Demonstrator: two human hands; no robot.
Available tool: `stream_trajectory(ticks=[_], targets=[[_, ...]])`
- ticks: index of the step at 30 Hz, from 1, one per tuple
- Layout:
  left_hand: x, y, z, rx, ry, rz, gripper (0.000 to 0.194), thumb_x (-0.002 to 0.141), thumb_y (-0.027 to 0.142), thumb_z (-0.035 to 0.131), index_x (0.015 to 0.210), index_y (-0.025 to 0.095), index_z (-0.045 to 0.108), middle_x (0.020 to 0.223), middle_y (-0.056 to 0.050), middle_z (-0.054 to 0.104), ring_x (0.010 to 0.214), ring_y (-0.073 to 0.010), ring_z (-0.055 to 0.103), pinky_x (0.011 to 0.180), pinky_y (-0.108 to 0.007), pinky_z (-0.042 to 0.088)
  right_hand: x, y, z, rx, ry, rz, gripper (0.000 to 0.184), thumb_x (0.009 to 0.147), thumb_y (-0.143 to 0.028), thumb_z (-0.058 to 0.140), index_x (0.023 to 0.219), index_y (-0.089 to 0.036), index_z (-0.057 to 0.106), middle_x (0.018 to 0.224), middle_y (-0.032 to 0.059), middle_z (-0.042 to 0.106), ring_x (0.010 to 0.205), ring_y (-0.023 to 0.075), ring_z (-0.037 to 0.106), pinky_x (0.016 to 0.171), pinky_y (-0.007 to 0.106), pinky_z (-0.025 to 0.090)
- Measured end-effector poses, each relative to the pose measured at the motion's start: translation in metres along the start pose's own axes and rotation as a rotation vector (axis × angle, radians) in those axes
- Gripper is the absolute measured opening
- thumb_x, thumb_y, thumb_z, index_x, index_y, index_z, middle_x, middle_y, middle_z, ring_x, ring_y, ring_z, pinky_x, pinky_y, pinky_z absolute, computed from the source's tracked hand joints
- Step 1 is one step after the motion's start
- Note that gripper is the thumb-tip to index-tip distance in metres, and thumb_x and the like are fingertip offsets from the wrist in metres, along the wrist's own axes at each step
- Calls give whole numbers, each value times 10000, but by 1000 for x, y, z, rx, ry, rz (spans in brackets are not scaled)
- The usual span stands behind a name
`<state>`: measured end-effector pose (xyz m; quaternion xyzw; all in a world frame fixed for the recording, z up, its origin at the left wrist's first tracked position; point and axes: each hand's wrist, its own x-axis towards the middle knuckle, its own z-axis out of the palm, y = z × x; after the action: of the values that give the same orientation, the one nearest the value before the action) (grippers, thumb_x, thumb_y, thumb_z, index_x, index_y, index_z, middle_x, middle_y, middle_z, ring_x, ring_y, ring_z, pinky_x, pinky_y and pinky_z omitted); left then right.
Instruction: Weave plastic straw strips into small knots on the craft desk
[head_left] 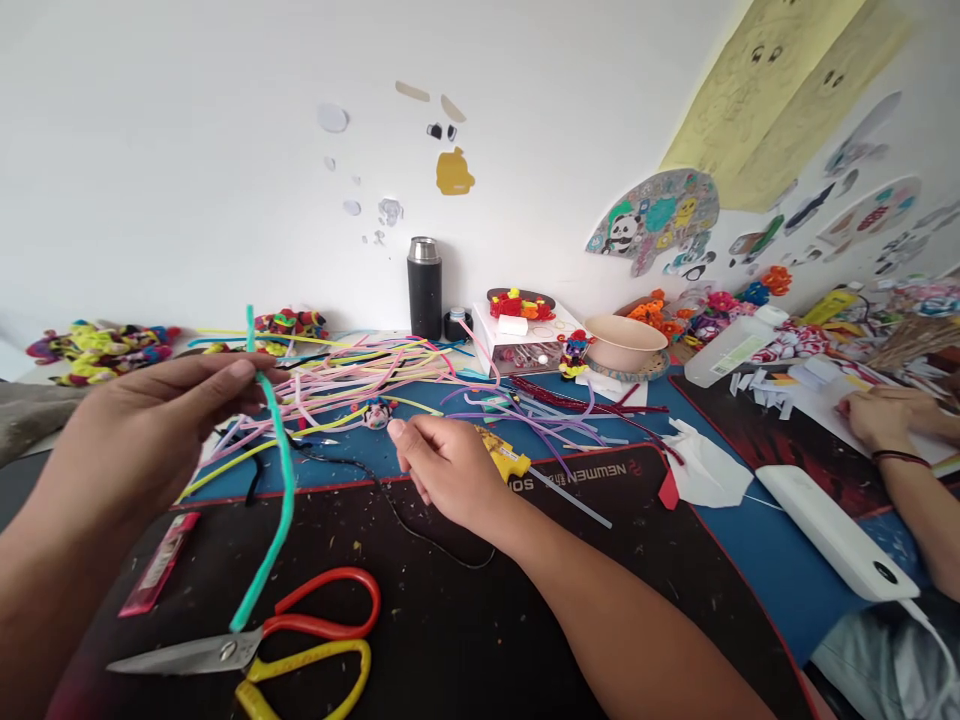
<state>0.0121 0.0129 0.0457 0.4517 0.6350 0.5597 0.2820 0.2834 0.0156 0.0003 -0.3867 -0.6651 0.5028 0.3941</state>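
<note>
A teal pipe cleaner (285, 480) is pinched between the thumb and fingers of my left hand (180, 410). Its long end hangs down in a slight bend, and a short end sticks up above the fingers. My right hand (450, 465) is closed, thumb pressed to the curled fingers; whatever may be inside is hidden. Just beyond its thumb lies a small doll head (375, 412) with a white face. A yellow glue gun (504, 455) is partly covered by that hand, its clear glue stick pointing right. Below my hands are scissors (232, 650) with red and yellow handles.
Loose pipe cleaners (352, 375) cover the back of the table. Behind them stand a black flask (425, 290), a white box (532, 345) and a beige bowl (626, 345). At right are a white power bank (836, 530) and another person's hands (885, 420).
</note>
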Motion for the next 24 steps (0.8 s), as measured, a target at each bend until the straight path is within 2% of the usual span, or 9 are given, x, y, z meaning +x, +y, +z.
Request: stream_trajectory(ticks=[3, 8, 12, 16, 20, 24], targets=[[-8, 10, 18, -325, -47, -129, 257, 604, 346, 983, 832, 262, 901, 831, -16, 850, 741, -196, 737, 684, -272, 657, 0, 1, 2, -89, -47, 7, 470, 1121, -538, 586, 764, -234, 619, 579, -38, 586, 521, 134, 536, 565, 260, 357], [-16, -8, 37, -471, -146, -308, 358, 526, 277, 1035, 860, 221, 919, 868, -47, 888, 674, -160, 745, 628, -212, 662, 1, 5, 5, -120, -35, -4, 251, 1059, -464, 707, 928, -250, 708, 673, -38, 641, 559, 140, 558, 574, 261, 360], [-25, -19, 40, -449, -199, -347, 398, 495, 355, 1080, 839, 230, 923, 835, -78, 895, 717, -225, 813, 658, -268, 691, 1, 9, 9, -114, -6, -27, 188, 1025, -435, 755, 1107, -266, 752, 756, -36, 681, 601, 146, 587, 596, 262, 394], [-31, -24, 41, -358, -320, -398, 563, 494, 530, 1086, 956, 242, 941, 863, -100, 906, 819, -276, 857, 743, -313, 708, 1, 13, 9, -195, 16, -109, 274, 1018, -389, 763, 1267, -276, 761, 809, -35, 708, 642, 147, 597, 669, 272, 436], [-30, -31, 38, -273, -351, -376, 666, 526, 629, 1054, 1044, 229, 931, 947, -123, 918, 906, -299, 868, 840, -352, 699, -1, 12, 7, -290, 25, -195, 255, 1043, -413, 755, 1264, -289, 791, 931, 5, 792, 762, 178, 695, 755, 282, 492], [-25, -38, 33, -233, -351, -375, 696, 532, 664, 1041, 1045, 210, 920, 978, -130, 918, 937, -311, 867, 856, -366, 690, -2, 14, 8, -358, 20, -279, 214, 1078, -400, 723, 1243, -288, 801, 1102, 43, 857, 947, 218, 801, 847, 287, 556]])
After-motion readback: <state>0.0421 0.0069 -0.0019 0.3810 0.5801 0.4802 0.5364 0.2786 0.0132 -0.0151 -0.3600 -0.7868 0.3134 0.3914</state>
